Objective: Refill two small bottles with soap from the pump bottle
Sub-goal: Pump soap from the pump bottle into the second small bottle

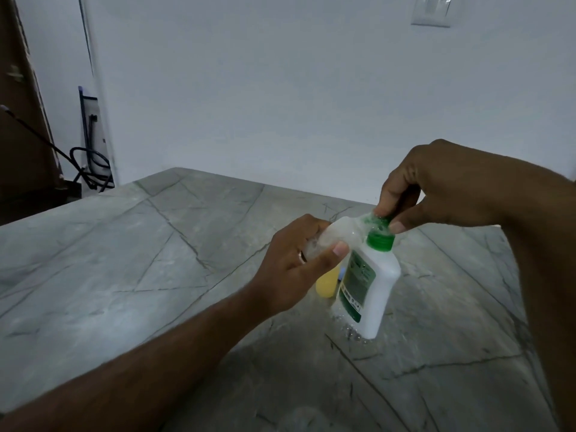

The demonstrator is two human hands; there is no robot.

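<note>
A white pump bottle [378, 294] with a green label and green collar stands on the grey stone table [124, 260]. My right hand [436, 188] grips its green pump head [378, 221] from above, thumb and fingers pinched around it. My left hand [296, 266] holds a small clear bottle [339, 233] tilted, with its end right at the pump's spout. Behind my left hand and the pump bottle stands a small yellow bottle [327, 283], mostly hidden. Wet drops lie on the table around the pump bottle's base.
The table runs to a white wall behind and ends in an edge at the far left. Past that edge are a brown door [21, 126] and dark cables [90, 173] on the floor. A wall switch plate [431, 10] is high on the right.
</note>
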